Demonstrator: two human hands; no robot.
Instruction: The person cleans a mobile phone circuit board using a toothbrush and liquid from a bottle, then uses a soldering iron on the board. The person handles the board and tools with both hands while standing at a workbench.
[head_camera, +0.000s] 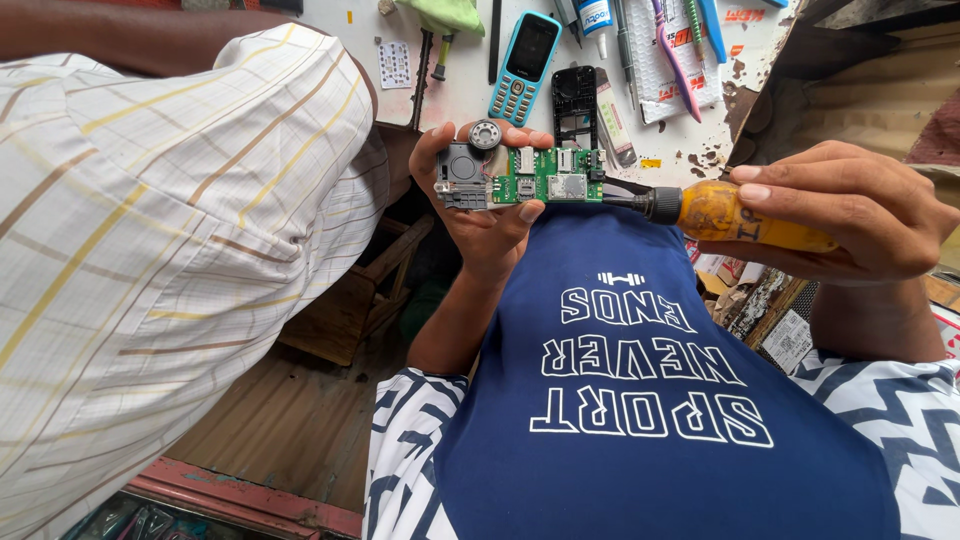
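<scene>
Left grip (480, 205): fingers curled round a small green circuit board (545, 178), thumb under the lower edge, fingertips over the top, pinching it at chest height. Grey speaker module (462, 165) and round silver part (485, 134) at the board's left end, partly under the fingertips. Right grip (850, 210): closed round the yellow handle of a screwdriver (735, 215), index finger laid along the top. Black collar and tip directed at the board's right edge, touching or just beside it; exact contact point not discernible.

Board held in the air above a blue printed shirt (640, 380), unsupported from below.

Beyond, on the white desk (465, 70): blue keypad phone (524, 66), black phone frame (574, 100) just beside it, pink-handled tool (672, 55), white glue tube (596, 20), green cloth (445, 15) at the far edge. To the left, another person's checked sleeve (150, 230), near the board.

Risks, as judged: tip slipping off the board edge and scoring tracks or components, owing to the one-handed hold with no backing. Loose parts or a freed screw dropping into the lap or floor. Bump from the neighbouring sleeve jolting the board.
</scene>
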